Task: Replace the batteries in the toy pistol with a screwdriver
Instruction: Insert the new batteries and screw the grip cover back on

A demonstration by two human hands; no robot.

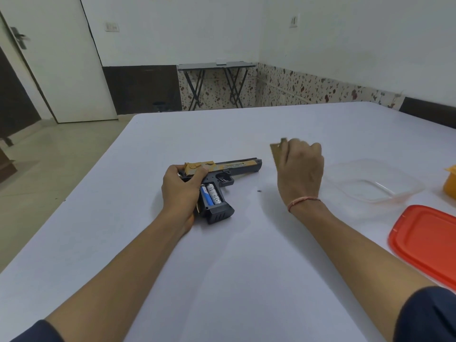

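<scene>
A black and gold toy pistol [229, 169] lies on its side on the white table [222, 255], barrel pointing right. Its grip is uncovered and two batteries [210, 194] sit side by side inside, one blue, one white. My left hand [181, 191] presses on the rear of the pistol and the grip. To the right of the barrel my right hand [299, 172] is raised, fingers closed on a flat gold-brown battery cover [276, 152]. A tiny dark screw [258, 191] lies on the table between the pistol and my right wrist. No screwdriver is in view.
A clear plastic container [372, 181] stands at the right, with a red lid [427, 245] lying nearer to me. An orange object [450, 180] shows at the right edge. Beyond the table stand a small folding table [217, 66] and a white door [59, 58].
</scene>
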